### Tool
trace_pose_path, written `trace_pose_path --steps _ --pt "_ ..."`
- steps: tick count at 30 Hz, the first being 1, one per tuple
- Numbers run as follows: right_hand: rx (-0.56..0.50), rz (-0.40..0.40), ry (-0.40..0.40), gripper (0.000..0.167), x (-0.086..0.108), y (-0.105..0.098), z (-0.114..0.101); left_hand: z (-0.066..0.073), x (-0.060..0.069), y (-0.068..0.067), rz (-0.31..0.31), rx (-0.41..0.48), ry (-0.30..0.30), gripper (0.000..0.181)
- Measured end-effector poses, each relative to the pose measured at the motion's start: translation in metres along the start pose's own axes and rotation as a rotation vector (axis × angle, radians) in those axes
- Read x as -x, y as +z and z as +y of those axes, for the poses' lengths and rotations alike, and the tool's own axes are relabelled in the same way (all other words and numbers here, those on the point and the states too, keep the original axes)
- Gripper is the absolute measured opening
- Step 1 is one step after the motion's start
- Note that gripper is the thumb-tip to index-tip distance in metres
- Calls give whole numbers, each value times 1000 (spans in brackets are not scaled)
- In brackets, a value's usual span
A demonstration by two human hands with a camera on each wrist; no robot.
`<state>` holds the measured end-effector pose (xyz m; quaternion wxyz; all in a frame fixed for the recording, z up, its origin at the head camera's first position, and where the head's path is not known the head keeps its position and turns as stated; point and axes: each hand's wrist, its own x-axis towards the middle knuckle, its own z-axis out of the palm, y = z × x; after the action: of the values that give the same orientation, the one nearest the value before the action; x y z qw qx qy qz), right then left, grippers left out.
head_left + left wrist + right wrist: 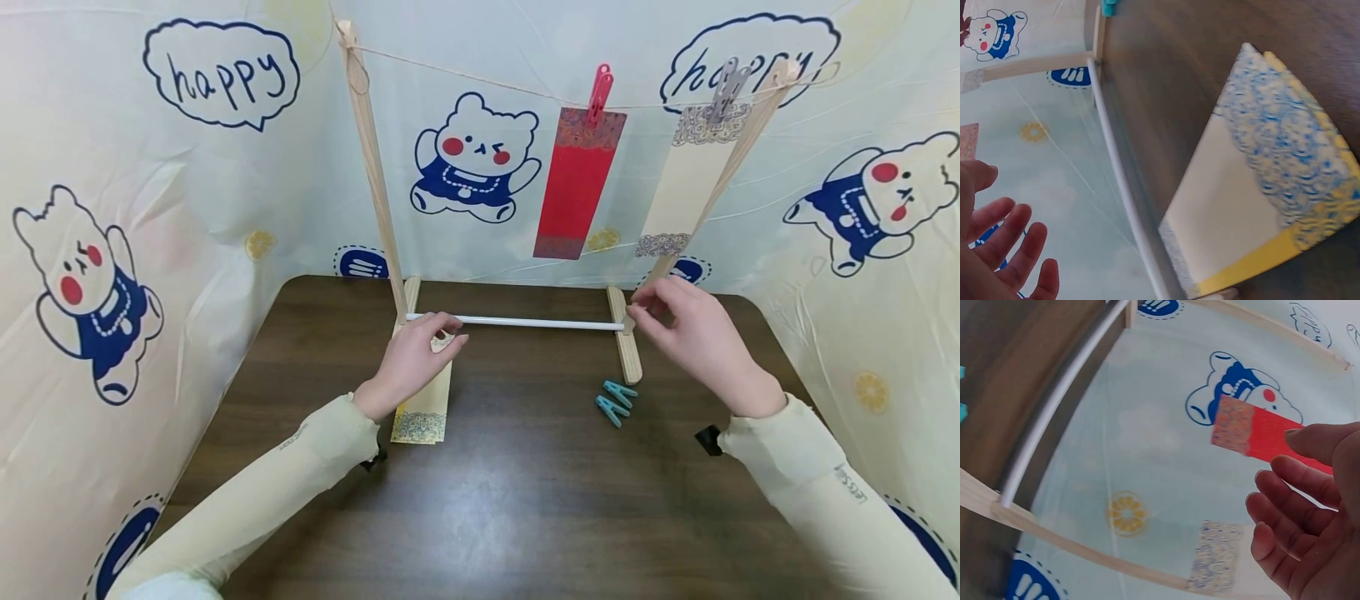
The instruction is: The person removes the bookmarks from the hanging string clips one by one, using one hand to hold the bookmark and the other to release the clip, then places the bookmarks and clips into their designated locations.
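Note:
My left hand [412, 358] hovers near the left post [371, 167], over a small stack of cream and yellow paper strips [420, 429] with lace-patterned ends. Its fingers are loosely bent and hold nothing. The right hand [697, 342] is beside the foot of the right post [723, 179], fingers relaxed, nothing between them in the right wrist view. From a string [465, 77] hang a red paper strip [577, 187], clipped by a pink clothespin [599, 96], and a cream strip [686, 183], clipped by a grey clothespin [726, 90].
Two blue clothespins [613, 404] lie on the dark wooden table [510, 500], left of the right forearm. A white rod [540, 322] joins the posts low down. Wooden feet [628, 354] support the frame. Behind stands a printed cloth [480, 242] with cartoon bears.

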<state>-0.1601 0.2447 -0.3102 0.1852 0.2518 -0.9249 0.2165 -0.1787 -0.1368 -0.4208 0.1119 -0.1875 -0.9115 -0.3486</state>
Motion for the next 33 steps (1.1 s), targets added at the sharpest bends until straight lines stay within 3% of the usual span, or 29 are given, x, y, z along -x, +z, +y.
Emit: trace_pose_path --steps 13,25,33 --pt "2 47 -49 13 -26 -20 -14 21 -25 -2 46 74 56 25" --pt "30 45 -59 18 -44 -37 -23 38 -47 -2 70 105 49 25" --pt "37 61 -78 18 -61 -48 -33 49 -64 -4 99 144 79 24"
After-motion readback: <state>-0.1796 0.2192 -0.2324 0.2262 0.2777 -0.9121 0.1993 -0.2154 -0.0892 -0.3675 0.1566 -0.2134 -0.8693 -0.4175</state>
